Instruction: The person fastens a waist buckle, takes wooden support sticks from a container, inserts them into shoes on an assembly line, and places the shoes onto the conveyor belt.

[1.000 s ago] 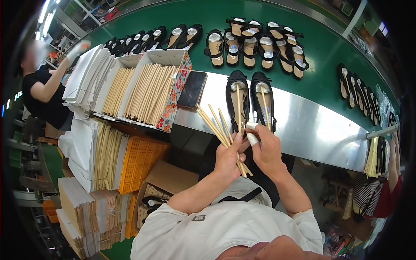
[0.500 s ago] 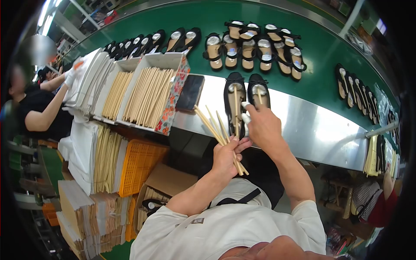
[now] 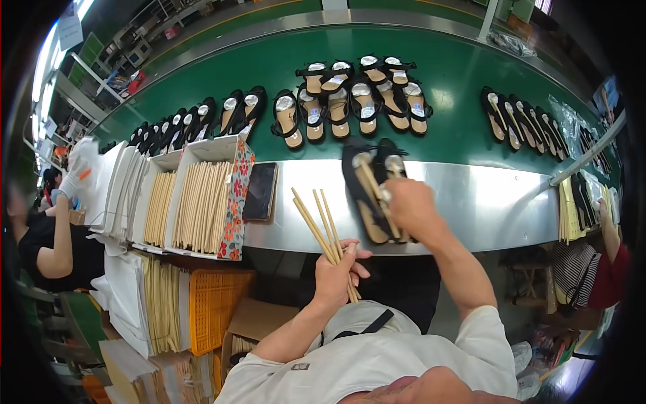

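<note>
My left hand [image 3: 338, 273] is closed around several thin wooden sticks [image 3: 323, 225], which fan upward above the metal edge. A pair of black flat shoes [image 3: 361, 209] lies tilted and motion-blurred on the metal strip, with a wooden stick [image 3: 369, 182] along the inside of each and silvery padding at the toes. My right hand [image 3: 412, 205] is closed over the right-hand shoe, fingertips between the two shoes, with white coverings on some fingers. Its exact hold is partly hidden, but it appears to grip the pair.
Left of the shoes are a phone [image 3: 260, 192] and a flowered box [image 3: 232, 202] full of sticks. Strappy sandals [image 3: 338, 114] stand on the green belt [image 3: 444, 128], with more shoes [image 3: 521, 124] to the right. A gloved co-worker [image 3: 57, 236] handles white paper at left; another person's arm [image 3: 609, 232] shows at right.
The shoes have gone from straight to slanted, shifting with my right hand. My left hand, still holding sticks, has drawn away from them. The head view has shifted.
</note>
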`<state>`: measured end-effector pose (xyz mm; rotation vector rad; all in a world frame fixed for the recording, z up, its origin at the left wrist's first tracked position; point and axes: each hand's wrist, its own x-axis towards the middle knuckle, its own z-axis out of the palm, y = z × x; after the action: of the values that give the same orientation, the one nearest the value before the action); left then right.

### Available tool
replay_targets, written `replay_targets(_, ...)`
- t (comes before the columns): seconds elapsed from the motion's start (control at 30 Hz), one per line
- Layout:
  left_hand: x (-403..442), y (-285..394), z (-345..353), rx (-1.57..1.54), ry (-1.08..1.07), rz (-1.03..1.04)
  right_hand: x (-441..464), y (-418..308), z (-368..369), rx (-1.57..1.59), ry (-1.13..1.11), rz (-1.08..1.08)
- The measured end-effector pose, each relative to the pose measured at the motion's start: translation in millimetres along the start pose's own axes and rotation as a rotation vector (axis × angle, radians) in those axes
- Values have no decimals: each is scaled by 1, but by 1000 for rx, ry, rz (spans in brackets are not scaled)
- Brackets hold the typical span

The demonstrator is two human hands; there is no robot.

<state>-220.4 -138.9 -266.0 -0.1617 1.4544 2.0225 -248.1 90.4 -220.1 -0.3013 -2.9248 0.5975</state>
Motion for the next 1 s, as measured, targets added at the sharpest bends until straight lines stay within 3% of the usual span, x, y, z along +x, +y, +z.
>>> replay_targets(0.13, 15, 3, 1, 53, -16, 27, -3, 80, -42, -71, 218, 125)
replay_targets(0.2, 25, 3, 4, 49, -25, 39, 21, 129, -64, -181, 231, 233)
replay_targets(0.37, 48, 2, 14, 99, -68, 24, 106, 222, -93, -274, 350, 265)
replay_targets(0.43, 53, 1, 17, 95, -67, 11, 132, 227, -87, -261, 429, 247)
replay_targets(0.47, 55, 1, 19, 96, -57, 2, 147, 224, -74, -196, 381, 132)
replay_targets(0.5, 56, 1, 20, 95, -48, -7, 151, 219, -56, -115, 411, -159)
replay_targets(0.6, 60, 1, 19, 80, -35, -25, 164, 161, -26, -199, 60, -141)
replay_targets(0.8, 59, 5, 15, 90, -47, -39, 190, 169, 15, -285, 172, -160)
replay_targets(1.0, 53, 2, 19, 16, -31, -40, 107, 103, -5, 96, 319, -242)
